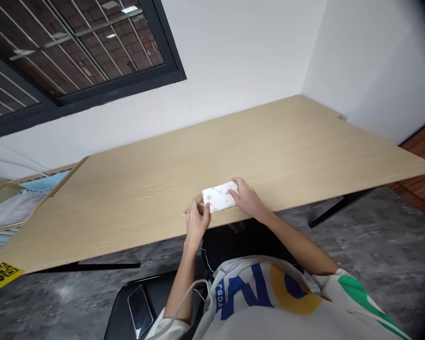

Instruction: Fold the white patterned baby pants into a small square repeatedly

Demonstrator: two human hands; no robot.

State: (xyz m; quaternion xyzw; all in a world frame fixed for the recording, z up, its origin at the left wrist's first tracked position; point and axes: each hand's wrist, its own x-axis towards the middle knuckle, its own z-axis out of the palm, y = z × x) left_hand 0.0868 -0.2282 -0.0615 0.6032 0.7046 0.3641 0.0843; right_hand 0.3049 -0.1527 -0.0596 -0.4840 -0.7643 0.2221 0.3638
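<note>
A flat white rectangular piece [219,196] with small printed figures lies at the front part of the wooden table. It looks soft, but whether it is a folded cloth or a small pack I cannot tell. My left hand [197,218] grips its left end, thumb on top and the other fingers curled beside and behind it. At the opposite end, my right hand [248,200] holds the right edge, with its thumb over the top face and its fingers along the far corner.
The pale wooden table [134,198] runs along a white wall under a barred window [92,52]. At the left stands an open carton [17,203] with bluish and white packs. A phone [140,311] lies on a black chair [118,307], and a yellow code label [2,277] marks the table corner.
</note>
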